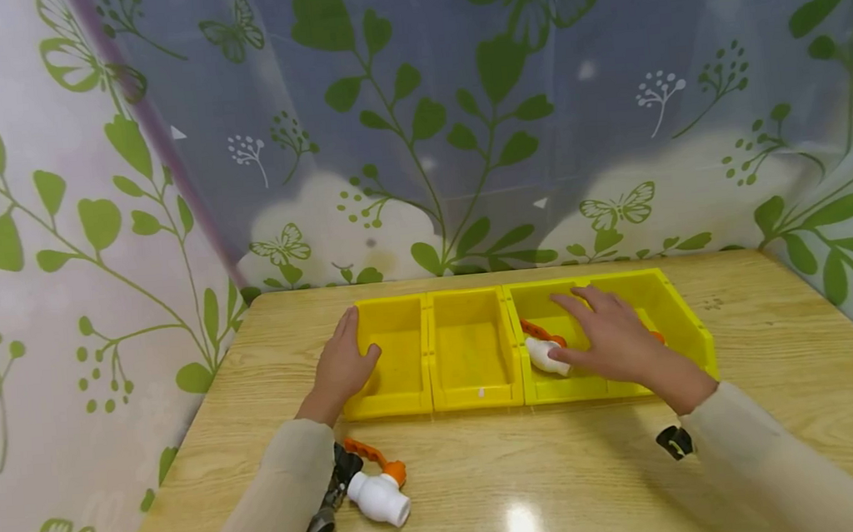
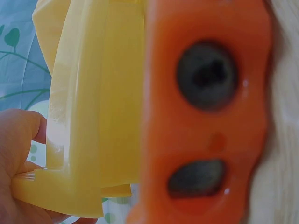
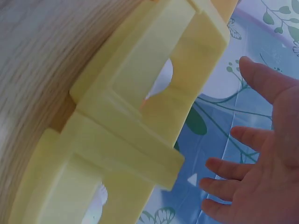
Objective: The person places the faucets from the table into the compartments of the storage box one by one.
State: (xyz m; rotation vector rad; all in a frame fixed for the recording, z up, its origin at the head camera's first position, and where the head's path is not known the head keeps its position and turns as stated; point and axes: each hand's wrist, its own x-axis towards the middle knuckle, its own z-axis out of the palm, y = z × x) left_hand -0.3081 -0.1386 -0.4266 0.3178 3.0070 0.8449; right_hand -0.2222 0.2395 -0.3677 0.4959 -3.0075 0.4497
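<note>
Hovering above a yellow bin (image 1: 567,389), the right hand (image 1: 616,339) is holding nothing, its fingers standing spread. Inside, a white valve (image 1: 546,357) is lying just left of that grip, its body slanting toward the near right. The left hand (image 1: 342,363), well apart from this valve, is pinching the leftmost bin (image 1: 388,404) by its outer wall.

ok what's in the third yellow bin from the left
A white ball valve with an orange handle. The right hand covers part of the bin; what's beneath can't be seen.
</note>
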